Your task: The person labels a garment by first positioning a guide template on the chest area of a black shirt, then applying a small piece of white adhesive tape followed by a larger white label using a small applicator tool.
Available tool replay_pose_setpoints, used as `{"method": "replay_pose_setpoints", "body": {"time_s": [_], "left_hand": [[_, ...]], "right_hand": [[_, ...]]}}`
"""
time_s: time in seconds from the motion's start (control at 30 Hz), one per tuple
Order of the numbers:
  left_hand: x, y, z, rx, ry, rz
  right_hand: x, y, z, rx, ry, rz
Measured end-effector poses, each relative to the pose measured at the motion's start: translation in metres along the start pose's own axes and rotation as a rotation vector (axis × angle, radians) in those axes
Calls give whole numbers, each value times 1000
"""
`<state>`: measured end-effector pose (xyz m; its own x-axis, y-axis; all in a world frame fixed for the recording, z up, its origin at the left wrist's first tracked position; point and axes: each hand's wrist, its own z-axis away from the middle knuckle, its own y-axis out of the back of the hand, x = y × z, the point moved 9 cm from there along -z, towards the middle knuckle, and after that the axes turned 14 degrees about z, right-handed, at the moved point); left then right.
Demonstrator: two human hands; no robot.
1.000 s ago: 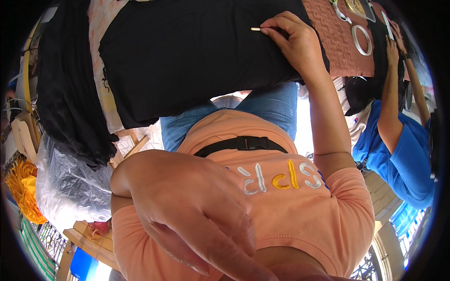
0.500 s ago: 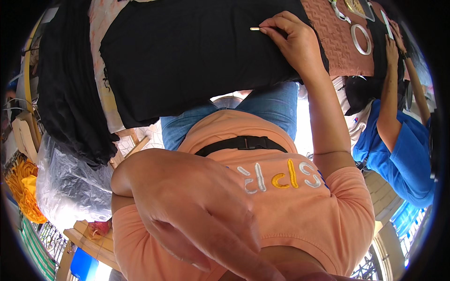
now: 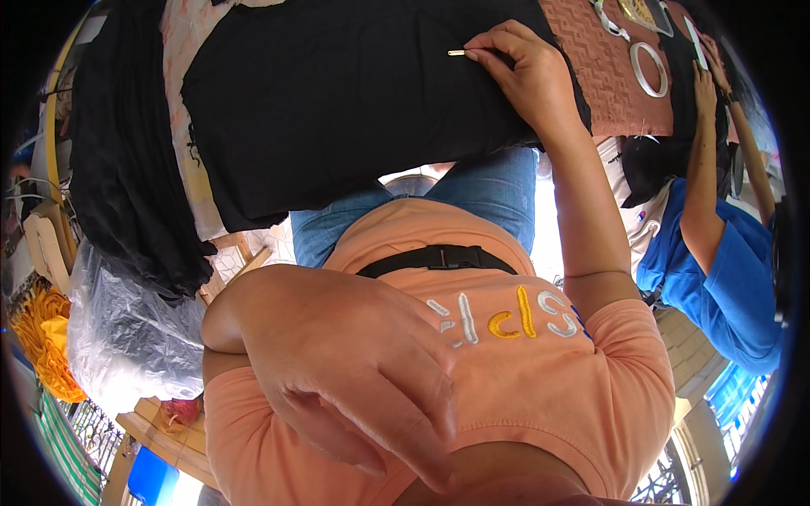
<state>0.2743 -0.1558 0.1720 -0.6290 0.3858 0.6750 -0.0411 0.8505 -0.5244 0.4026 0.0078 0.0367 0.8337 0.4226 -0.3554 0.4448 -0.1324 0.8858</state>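
On the far right part of the black cloth, my right hand is closed in a pinch. A small, slim, pale piece, too small to name surely, sticks out from its thumb and fingertips over the cloth. Close up in front of my chest hangs my left hand, its back toward the view. Its fingers are loosely bent and point down, partly apart, and no object shows in them. The black cloth lies over the table, and its near edge drapes above my legs.
More black cloth hangs at the left, above a clear plastic bag and orange cloth. On a brown textured cover lies a roll of white tape. A co-worker in a blue shirt works at the right.
My left hand has drawn back a little from the lower edge, its fingers bending down more. The right hand and its pale piece have stayed nearly still.
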Motion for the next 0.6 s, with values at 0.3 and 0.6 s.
{"method": "replay_pose_setpoints", "body": {"time_s": [0.3, 0.6], "left_hand": [[-4, 3, -1, -36, 33, -9], [-26, -2, -19, -120, 141, -59]], "right_hand": [[5, 13, 4, 28, -31, -83], [71, 107, 92, 303, -237, -33]]}}
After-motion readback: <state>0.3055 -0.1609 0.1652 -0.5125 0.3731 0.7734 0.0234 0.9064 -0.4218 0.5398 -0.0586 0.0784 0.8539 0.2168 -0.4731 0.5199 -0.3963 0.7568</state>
